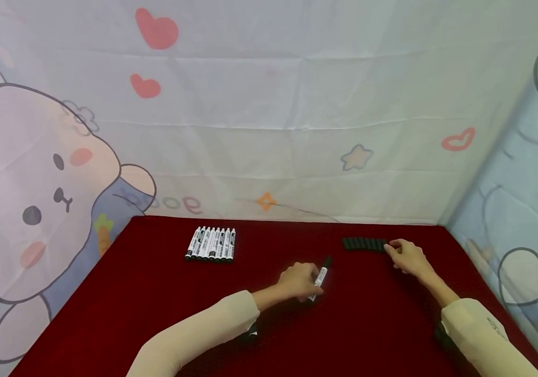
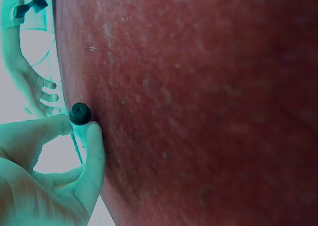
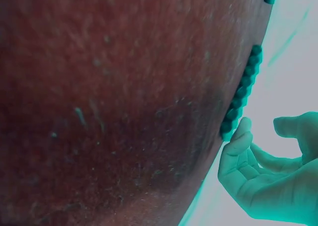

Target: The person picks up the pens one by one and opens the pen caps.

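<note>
My left hand pinches a white marker between thumb and fingers over the middle of the red table. A dark cap sits at its far end. In the left wrist view its round black end shows between thumb and fingertip. Farther right, my right hand is beside the right end of a row of dark marker caps. In the right wrist view, the bent fingertips of the right hand are right at the near end of the row, with the thumb held apart from them.
Several white markers lie side by side at the back left of the red table, their dark ends toward me. A pale cloth with cartoon prints hangs behind the table and along its sides. Part of a dark object shows under the left sleeve.
</note>
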Demonstrator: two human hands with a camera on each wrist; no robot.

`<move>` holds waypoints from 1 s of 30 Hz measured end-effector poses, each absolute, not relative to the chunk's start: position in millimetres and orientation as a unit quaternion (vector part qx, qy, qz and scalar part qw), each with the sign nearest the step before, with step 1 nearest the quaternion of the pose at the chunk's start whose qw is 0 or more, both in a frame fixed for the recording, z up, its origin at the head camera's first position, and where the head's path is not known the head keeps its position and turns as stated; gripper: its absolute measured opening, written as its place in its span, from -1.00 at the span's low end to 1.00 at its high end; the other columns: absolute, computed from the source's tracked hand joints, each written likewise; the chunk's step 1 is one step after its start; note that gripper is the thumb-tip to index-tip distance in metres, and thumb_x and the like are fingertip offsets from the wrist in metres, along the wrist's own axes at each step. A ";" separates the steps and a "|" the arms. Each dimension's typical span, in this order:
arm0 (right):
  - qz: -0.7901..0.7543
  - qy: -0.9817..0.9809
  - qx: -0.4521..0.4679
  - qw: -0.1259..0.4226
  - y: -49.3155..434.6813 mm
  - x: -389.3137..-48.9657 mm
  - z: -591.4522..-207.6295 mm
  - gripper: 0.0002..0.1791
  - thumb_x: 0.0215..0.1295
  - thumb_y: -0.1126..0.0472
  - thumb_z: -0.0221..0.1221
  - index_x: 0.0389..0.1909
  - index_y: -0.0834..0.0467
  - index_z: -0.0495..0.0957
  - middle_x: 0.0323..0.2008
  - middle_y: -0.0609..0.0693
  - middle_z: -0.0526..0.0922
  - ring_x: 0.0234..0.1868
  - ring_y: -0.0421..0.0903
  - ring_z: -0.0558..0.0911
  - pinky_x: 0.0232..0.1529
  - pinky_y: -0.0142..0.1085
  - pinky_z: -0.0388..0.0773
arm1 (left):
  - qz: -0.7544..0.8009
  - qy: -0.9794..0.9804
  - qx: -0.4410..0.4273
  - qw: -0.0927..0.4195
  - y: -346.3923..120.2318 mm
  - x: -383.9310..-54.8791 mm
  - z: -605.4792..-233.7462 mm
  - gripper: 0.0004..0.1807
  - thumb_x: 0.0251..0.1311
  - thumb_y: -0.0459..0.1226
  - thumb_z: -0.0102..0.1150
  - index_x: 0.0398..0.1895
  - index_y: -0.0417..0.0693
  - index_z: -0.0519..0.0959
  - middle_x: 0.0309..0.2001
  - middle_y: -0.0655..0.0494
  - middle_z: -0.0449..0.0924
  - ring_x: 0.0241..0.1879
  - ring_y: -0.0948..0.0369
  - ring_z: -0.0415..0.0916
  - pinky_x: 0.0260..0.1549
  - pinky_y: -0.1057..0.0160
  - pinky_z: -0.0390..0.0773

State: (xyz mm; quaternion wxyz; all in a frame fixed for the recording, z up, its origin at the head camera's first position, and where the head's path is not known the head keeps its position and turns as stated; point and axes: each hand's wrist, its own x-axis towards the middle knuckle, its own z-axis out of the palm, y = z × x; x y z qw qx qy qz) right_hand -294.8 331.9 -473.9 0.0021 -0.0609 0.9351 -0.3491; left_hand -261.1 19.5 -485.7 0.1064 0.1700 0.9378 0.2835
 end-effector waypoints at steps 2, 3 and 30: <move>-0.354 0.933 -0.069 0.002 326.6 -289.3 -472.0 -0.39 0.63 0.06 -0.04 0.30 0.56 0.32 -0.10 0.44 0.66 -0.43 -0.07 0.67 -0.52 -0.29 0.60 | 0.300 0.930 0.174 0.122 11.5 -260.2 -485.0 -0.60 0.18 -0.22 0.45 0.05 -0.16 0.63 -0.40 0.04 0.70 -0.68 0.29 0.58 -0.74 0.43 0.52; -0.355 0.932 -0.074 0.003 323.8 -286.9 -471.4 -0.40 0.63 0.07 -0.03 0.30 0.57 0.33 -0.12 0.42 0.66 -0.44 -0.06 0.67 -0.52 -0.30 0.59 | 0.312 0.924 0.177 0.132 7.0 -259.6 -484.3 -0.61 0.19 -0.24 0.44 0.05 -0.19 0.62 -0.36 0.01 0.72 -0.66 0.27 0.60 -0.72 0.42 0.55; -0.382 0.893 -0.217 0.100 242.3 -239.6 -456.8 -0.54 0.60 0.04 0.04 0.19 0.36 0.54 -0.16 0.16 0.70 -0.47 -0.19 0.57 -0.55 -0.38 0.55 | 0.399 0.840 0.292 0.223 -86.8 -243.0 -456.3 -0.70 0.29 -0.33 0.35 0.07 -0.15 0.64 -0.26 0.09 0.66 -0.48 0.32 0.51 -0.56 0.44 0.49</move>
